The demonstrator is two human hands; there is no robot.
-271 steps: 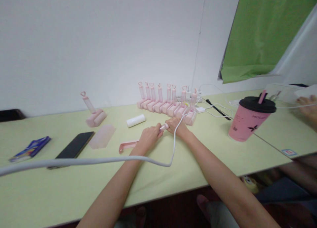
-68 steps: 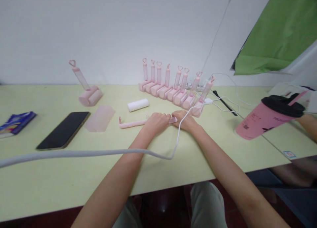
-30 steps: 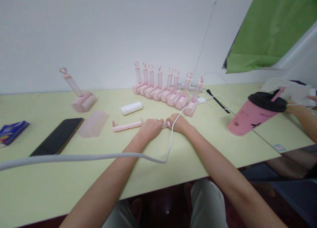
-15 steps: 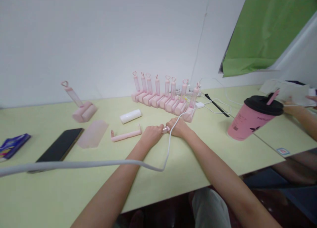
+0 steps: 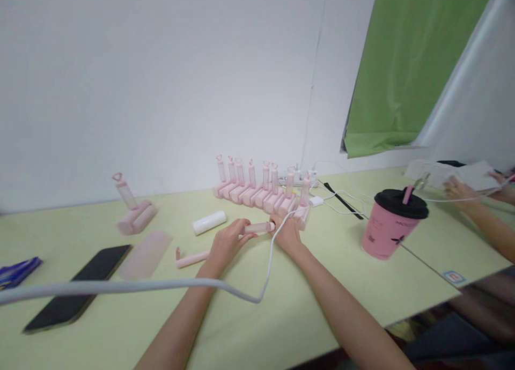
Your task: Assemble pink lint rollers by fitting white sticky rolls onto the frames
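Between my hands lies a clear pink tube (image 5: 256, 228) with a pale pink end piece, level just above the table. My left hand (image 5: 226, 245) pinches its left end between thumb and fingers. At the other end my right hand (image 5: 285, 234) is closed around the tip, its fingers partly hidden. A pink bar with a bent-up end (image 5: 190, 260) lies beside my left hand, which covers part of it. Behind that is a white cylinder (image 5: 210, 222). Several pink bases with upright clear tubes and heart-shaped tops (image 5: 252, 194) stand in a row beyond my hands.
A similar pink piece (image 5: 137, 219) stands at left, near a translucent pink sheet (image 5: 145, 255), a phone (image 5: 80, 287) and a blue packet (image 5: 18, 273). A white cable (image 5: 161, 286) crosses in front. At right are a pink cup (image 5: 390, 230) and another person's hands (image 5: 458, 190) with papers.
The camera view has tilted upward. My hands have moved apart along the tube, so more of it shows, and my left fingers have loosened from a fist to a pinch.
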